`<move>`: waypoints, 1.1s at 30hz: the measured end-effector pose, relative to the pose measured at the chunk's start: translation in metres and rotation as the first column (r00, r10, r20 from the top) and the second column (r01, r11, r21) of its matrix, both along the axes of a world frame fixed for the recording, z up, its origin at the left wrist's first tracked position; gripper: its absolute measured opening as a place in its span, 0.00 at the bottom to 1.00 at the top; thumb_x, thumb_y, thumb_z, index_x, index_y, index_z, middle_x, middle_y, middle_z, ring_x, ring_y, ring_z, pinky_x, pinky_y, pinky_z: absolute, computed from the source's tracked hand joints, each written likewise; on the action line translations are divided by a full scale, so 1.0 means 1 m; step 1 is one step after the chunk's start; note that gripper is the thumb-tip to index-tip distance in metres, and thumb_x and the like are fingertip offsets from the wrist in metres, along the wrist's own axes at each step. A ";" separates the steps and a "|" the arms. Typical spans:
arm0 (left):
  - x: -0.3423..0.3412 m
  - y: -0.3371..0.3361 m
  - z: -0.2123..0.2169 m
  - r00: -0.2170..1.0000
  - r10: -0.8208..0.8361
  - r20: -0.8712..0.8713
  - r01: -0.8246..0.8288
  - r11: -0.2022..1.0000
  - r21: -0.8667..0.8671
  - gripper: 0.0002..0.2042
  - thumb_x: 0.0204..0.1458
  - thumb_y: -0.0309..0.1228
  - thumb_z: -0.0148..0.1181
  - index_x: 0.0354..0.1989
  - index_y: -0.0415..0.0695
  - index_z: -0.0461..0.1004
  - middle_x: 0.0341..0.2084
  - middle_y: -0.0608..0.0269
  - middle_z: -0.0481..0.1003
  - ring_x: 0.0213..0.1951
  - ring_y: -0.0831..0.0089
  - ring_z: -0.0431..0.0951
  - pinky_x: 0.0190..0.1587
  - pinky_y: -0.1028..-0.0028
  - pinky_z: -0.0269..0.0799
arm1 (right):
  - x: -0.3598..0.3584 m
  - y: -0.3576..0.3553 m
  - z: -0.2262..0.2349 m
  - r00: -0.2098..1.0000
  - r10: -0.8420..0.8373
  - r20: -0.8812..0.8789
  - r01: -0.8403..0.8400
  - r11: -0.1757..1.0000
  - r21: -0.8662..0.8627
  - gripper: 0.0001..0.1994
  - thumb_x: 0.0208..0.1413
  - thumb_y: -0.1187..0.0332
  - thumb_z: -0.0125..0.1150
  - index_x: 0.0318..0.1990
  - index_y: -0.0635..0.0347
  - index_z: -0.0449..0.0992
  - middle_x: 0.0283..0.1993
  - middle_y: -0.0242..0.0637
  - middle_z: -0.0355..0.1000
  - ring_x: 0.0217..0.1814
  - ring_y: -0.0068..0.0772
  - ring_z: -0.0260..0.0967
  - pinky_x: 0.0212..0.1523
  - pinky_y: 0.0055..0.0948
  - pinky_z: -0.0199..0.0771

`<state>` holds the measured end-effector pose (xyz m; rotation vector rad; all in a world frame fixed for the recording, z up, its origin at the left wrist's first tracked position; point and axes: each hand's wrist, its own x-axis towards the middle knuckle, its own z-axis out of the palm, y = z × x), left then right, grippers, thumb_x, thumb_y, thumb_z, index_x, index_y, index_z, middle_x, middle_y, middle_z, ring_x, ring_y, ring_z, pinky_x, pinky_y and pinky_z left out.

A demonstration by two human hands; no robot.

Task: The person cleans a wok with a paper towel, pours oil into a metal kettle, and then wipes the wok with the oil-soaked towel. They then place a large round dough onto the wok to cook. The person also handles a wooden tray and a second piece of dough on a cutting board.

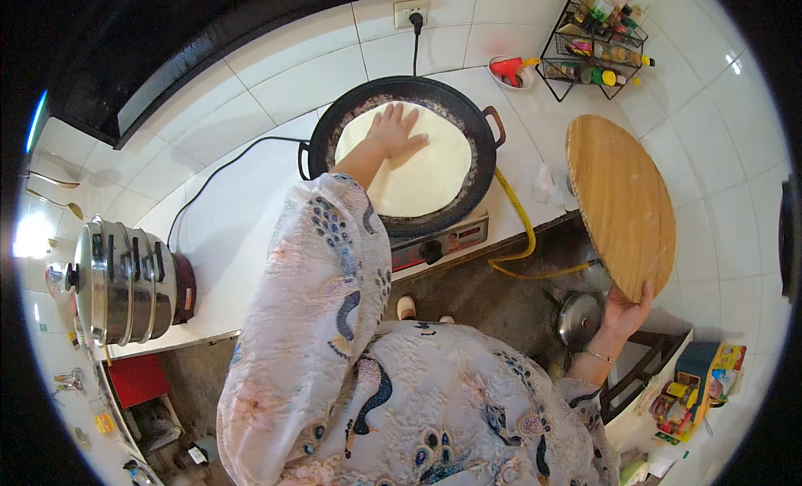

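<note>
A large round sheet of pale dough (418, 181) lies flat in a black two-handled pan (401, 86) on a gas stove (451, 242). My left hand (394, 133) rests on the dough's upper part, palm down with fingers spread. Off to the right, my right hand (626, 310) grips the lower edge of a round wooden board (622, 198), which is held tilted up beside the counter. Nothing shows on the side of the board that faces me.
A steamer pot (125, 281) stands at the counter's left end. A yellow gas hose (522, 214) hangs off the front edge. Behind are a spice rack (589, 51), a small bowl with a red item (512, 71) and a plugged-in socket (410, 15). A lidded pot (580, 319) sits lower right.
</note>
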<state>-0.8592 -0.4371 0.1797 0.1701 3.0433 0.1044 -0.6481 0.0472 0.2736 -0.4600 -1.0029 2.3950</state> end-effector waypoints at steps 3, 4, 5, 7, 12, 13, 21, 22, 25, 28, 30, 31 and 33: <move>-0.001 -0.005 0.000 0.998 -0.059 0.013 0.060 0.997 -0.051 0.35 0.51 0.59 0.37 0.63 0.52 0.46 0.62 0.44 0.42 0.63 0.50 0.45 0.61 0.55 0.46 | 0.000 0.000 0.003 0.999 0.025 -0.023 -0.026 1.000 -0.011 0.25 0.52 0.64 0.53 0.57 0.62 0.56 0.55 0.42 0.60 0.54 0.40 0.62 0.48 0.41 0.69; -0.019 -0.043 -0.043 0.970 -0.223 -0.093 0.206 0.966 -0.159 0.33 0.52 0.56 0.38 0.63 0.50 0.48 0.60 0.41 0.46 0.61 0.49 0.49 0.59 0.57 0.50 | -0.002 -0.002 0.003 0.998 0.062 -0.014 -0.062 0.998 -0.020 0.25 0.52 0.64 0.53 0.57 0.62 0.56 0.55 0.42 0.60 0.54 0.40 0.62 0.48 0.41 0.70; -0.026 -0.051 -0.040 0.981 -0.161 -0.109 0.171 0.981 0.087 0.33 0.52 0.55 0.40 0.62 0.49 0.48 0.60 0.40 0.48 0.61 0.49 0.50 0.60 0.59 0.50 | 0.000 0.002 0.004 0.999 0.032 0.006 -0.032 0.999 -0.006 0.25 0.52 0.64 0.52 0.57 0.62 0.56 0.56 0.43 0.60 0.54 0.41 0.62 0.48 0.41 0.70; -0.011 -0.063 -0.013 0.994 -0.067 -0.086 0.090 0.950 0.299 0.32 0.52 0.50 0.43 0.62 0.45 0.48 0.59 0.39 0.49 0.61 0.49 0.50 0.61 0.62 0.48 | 0.002 0.007 0.003 0.999 -0.015 0.050 0.015 1.000 0.009 0.25 0.52 0.65 0.52 0.57 0.63 0.56 0.56 0.43 0.59 0.54 0.41 0.61 0.48 0.40 0.70; 0.029 -0.108 -0.028 0.987 0.041 0.153 -0.037 0.999 -0.027 0.32 0.50 0.43 0.48 0.60 0.36 0.49 0.59 0.39 0.50 0.60 0.49 0.51 0.61 0.62 0.48 | -0.004 0.016 -0.012 0.995 0.102 -0.002 -0.101 0.993 -0.054 0.26 0.51 0.65 0.53 0.57 0.63 0.55 0.55 0.44 0.59 0.54 0.41 0.62 0.47 0.40 0.70; 0.030 -0.114 -0.040 0.986 0.014 0.166 -0.001 0.997 -0.082 0.33 0.49 0.43 0.49 0.60 0.36 0.49 0.58 0.38 0.50 0.59 0.47 0.53 0.60 0.62 0.50 | -0.003 0.016 -0.013 0.993 0.120 -0.002 -0.119 0.991 -0.060 0.27 0.51 0.65 0.54 0.57 0.63 0.55 0.55 0.44 0.59 0.54 0.41 0.62 0.47 0.40 0.70; 0.099 -0.043 0.075 0.979 -0.025 0.203 0.011 0.997 0.070 0.19 0.45 0.30 0.54 0.47 0.38 0.68 0.45 0.47 0.69 0.48 0.55 0.69 0.52 0.64 0.63 | 0.005 0.025 -0.004 0.995 0.099 0.024 -0.099 0.995 0.002 0.24 0.52 0.66 0.52 0.56 0.63 0.57 0.54 0.41 0.62 0.54 0.39 0.62 0.47 0.39 0.70; 0.107 -0.037 0.076 0.980 -0.124 0.153 0.113 0.990 0.082 0.19 0.44 0.29 0.55 0.47 0.40 0.69 0.45 0.47 0.69 0.49 0.55 0.68 0.52 0.64 0.63 | 0.006 0.022 0.000 0.995 0.096 0.018 -0.096 0.995 -0.003 0.24 0.52 0.66 0.52 0.56 0.63 0.57 0.54 0.41 0.62 0.54 0.39 0.62 0.47 0.39 0.70; 0.118 -0.013 0.058 0.969 -0.200 0.148 0.180 0.974 0.135 0.18 0.43 0.30 0.57 0.45 0.41 0.70 0.43 0.50 0.70 0.48 0.56 0.68 0.51 0.65 0.63 | 0.010 0.029 -0.001 0.991 0.134 0.003 -0.133 0.991 -0.031 0.25 0.51 0.65 0.53 0.56 0.61 0.57 0.54 0.40 0.62 0.53 0.39 0.62 0.47 0.39 0.70; 0.123 0.002 0.040 0.978 -0.169 0.126 0.159 0.983 0.087 0.14 0.39 0.28 0.58 0.38 0.45 0.73 0.36 0.52 0.70 0.42 0.54 0.71 0.45 0.63 0.67 | 0.014 0.034 -0.001 0.989 0.150 0.015 -0.149 0.989 -0.025 0.25 0.50 0.65 0.53 0.56 0.61 0.57 0.54 0.40 0.62 0.53 0.39 0.63 0.47 0.40 0.70; 0.123 0.008 0.032 0.978 -0.150 0.146 0.137 0.986 0.094 0.12 0.38 0.28 0.58 0.35 0.45 0.73 0.35 0.50 0.70 0.40 0.53 0.71 0.44 0.63 0.67 | 0.015 0.038 -0.003 0.990 0.142 0.015 -0.142 0.990 -0.015 0.25 0.50 0.65 0.53 0.56 0.60 0.58 0.54 0.40 0.62 0.53 0.39 0.63 0.47 0.41 0.70; 0.117 -0.002 0.017 0.966 -0.188 0.179 0.171 0.980 0.105 0.13 0.37 0.28 0.58 0.35 0.42 0.71 0.34 0.50 0.68 0.40 0.53 0.69 0.44 0.63 0.65 | 0.015 0.040 -0.003 0.990 0.139 0.014 -0.139 0.990 -0.012 0.24 0.50 0.65 0.53 0.56 0.60 0.58 0.54 0.40 0.62 0.53 0.40 0.63 0.47 0.41 0.70; 0.112 0.012 0.039 0.962 -0.191 0.197 0.176 0.980 0.087 0.17 0.39 0.33 0.59 0.40 0.44 0.69 0.39 0.50 0.67 0.43 0.54 0.68 0.45 0.62 0.65 | 0.018 0.037 -0.001 0.993 0.119 -0.017 -0.120 0.993 -0.019 0.24 0.50 0.65 0.53 0.55 0.60 0.58 0.54 0.40 0.62 0.53 0.39 0.63 0.46 0.41 0.70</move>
